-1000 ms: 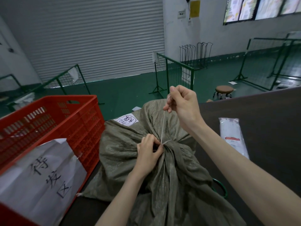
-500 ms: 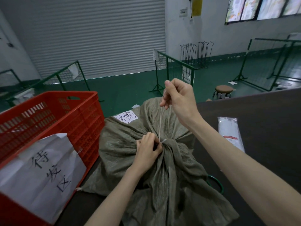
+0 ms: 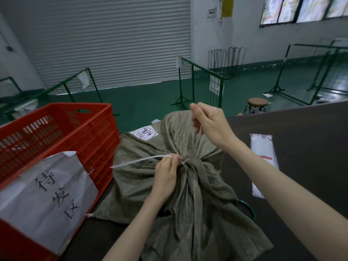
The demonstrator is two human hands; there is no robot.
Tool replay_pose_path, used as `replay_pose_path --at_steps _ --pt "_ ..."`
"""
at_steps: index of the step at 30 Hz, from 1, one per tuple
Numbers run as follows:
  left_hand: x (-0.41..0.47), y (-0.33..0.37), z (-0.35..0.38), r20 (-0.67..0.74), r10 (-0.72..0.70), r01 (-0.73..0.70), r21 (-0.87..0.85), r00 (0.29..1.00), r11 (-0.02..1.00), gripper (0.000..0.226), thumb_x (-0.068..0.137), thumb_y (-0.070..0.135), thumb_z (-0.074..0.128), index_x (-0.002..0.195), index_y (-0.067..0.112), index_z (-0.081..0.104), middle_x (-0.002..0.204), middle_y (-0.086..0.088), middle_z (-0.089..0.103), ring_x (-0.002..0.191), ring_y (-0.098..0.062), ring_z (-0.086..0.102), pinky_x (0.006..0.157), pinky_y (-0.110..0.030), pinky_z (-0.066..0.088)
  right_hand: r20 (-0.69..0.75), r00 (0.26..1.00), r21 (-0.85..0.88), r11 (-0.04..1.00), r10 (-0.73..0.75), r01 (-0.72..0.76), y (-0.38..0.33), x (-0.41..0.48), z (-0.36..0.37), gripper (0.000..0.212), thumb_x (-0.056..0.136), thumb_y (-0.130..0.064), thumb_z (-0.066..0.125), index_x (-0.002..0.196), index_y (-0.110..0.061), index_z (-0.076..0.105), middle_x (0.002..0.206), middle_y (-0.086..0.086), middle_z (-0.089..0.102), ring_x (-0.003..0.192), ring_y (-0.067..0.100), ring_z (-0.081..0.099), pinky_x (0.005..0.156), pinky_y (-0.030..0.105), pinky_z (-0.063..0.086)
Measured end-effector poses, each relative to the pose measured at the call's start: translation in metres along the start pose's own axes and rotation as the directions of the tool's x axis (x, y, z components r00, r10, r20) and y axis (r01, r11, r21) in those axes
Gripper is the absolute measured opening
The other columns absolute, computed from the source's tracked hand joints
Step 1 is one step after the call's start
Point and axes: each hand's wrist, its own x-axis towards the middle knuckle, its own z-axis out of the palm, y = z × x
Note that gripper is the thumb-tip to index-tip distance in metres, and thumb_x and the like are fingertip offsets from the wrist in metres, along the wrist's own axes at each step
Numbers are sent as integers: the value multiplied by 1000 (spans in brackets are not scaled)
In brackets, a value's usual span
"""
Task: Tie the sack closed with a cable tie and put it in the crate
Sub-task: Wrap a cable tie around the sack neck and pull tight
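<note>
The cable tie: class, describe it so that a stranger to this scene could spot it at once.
Find the olive-grey sack on the dark table, beside the red crate. At its gathered neck, by the left hand, sits the cable tie: the only thin white strip, its tail pointing towards the crate.

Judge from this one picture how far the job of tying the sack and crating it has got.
Done: the cable tie already cinches the gathered neck of the sack. In hand: the left hand pinches the tie's loose tail, which points toward the red crate; the right hand hangs above, apparently holding nothing. Left: the sack lies on the dark table, so it must go into the crate.
</note>
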Motion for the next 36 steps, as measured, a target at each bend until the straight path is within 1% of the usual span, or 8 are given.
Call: replay_pose_path --at_steps 8,12,15,20,26,29,33,36 --pt "-5 10 -20 -168 -168 110 -307 971 945 32 99 15 39 81 24 64 64 9 54 63 1 51 66 -17 41 -37 936 -148 925 350 -351 83 -52 -13 30 91 -23 55 71 0 53 69 17 64 61 18 55 60 33 45" --pt "-11 13 -32 -222 -204 103 -397 953 912 34 100 7 35 82 14 63 67 0 51 62 0 49 62 -14 42 45 851 -214 837 523 -503 108 -90 -3 25 88 -34 60 73 -14 55 74 3 62 71 15 53 62 21 40" --pt "-15 10 -40 -264 -219 94 -416 939 905 33 100 6 33 83 10 61 67 -2 50 61 2 49 60 -11 41 128 780 -157 789 612 -594 110 -114 13 33 88 -43 57 91 -10 58 88 7 66 83 18 57 71 28 44" --pt "-28 -9 -45 -304 -337 173 -459 891 872 32 101 10 35 86 9 63 67 -2 52 59 0 50 61 -15 41 263 709 -126 752 655 -647 98 -138 46 34 90 -36 54 120 -20 48 126 -2 57 111 13 51 89 25 39" --pt "-36 -2 -44 -204 -504 277 -637 839 719 30 102 14 33 89 9 60 67 -3 61 55 -3 61 55 -15 50 328 650 41 677 686 -735 90 -152 95 55 91 -38 52 141 -21 35 141 6 49 127 20 46 93 23 35" --pt "-37 13 -43 -112 -550 288 -756 828 588 29 102 18 31 91 10 56 60 -4 66 52 -13 66 49 -21 54 327 648 114 651 688 -750 86 -156 111 58 90 -36 54 143 -24 32 141 4 50 127 21 47 98 26 38" --pt "-44 27 -31 -19 -518 340 -733 855 589 28 103 28 28 98 15 52 59 -9 69 48 -21 67 48 -29 57 382 641 315 558 666 -768 91 -163 123 49 74 -45 65 120 -41 48 135 4 57 123 21 54 111 42 37" --pt "-53 27 -20 19 -509 377 -697 861 611 27 102 29 28 101 19 53 64 -13 71 52 -25 69 53 -30 58 437 613 469 415 659 -780 85 -163 117 38 90 -16 58 126 -26 50 116 9 68 107 24 65 98 41 50"
